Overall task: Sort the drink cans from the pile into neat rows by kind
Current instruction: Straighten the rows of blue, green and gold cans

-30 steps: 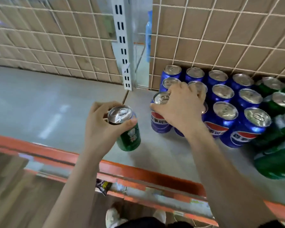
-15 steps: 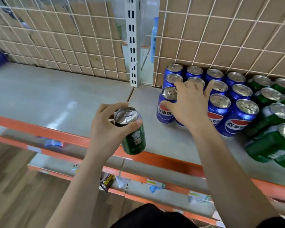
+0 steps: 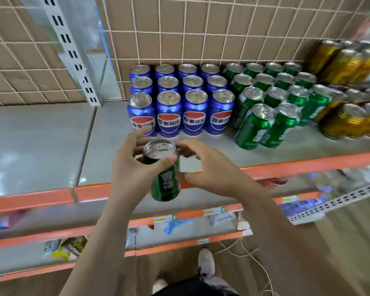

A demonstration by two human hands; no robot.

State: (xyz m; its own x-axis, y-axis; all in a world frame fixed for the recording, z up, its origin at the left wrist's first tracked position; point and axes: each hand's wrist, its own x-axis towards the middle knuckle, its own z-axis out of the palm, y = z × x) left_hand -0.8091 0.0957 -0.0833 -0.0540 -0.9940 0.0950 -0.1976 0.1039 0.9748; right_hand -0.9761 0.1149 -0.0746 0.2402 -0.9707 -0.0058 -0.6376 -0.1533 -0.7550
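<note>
Above shelf edge [image 3: 90, 194], green can [image 3: 166, 185] in left grip [image 3: 135, 167], right grip [image 3: 209, 167] beside

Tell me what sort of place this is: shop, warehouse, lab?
Most likely a shop aisle, possibly a mock-up. Orange-edged shelf with a wire mesh back, labels on the lower shelf edges, and blue cans, green cans and gold cans stocked in blocks by kind.

A shop aisle, seen at a grey metal shelf [image 3: 41, 146] with an orange front edge. Behind the shelf run a wire mesh back panel [image 3: 201, 28] and a slotted white upright [image 3: 73, 54]. On the shelf, blue cans [image 3: 169, 112], green cans [image 3: 265, 90] and gold cans [image 3: 346, 120] stand in blocks. Below the shelf are price labels [image 3: 162, 218] and packaged goods [image 3: 66, 248].
</note>
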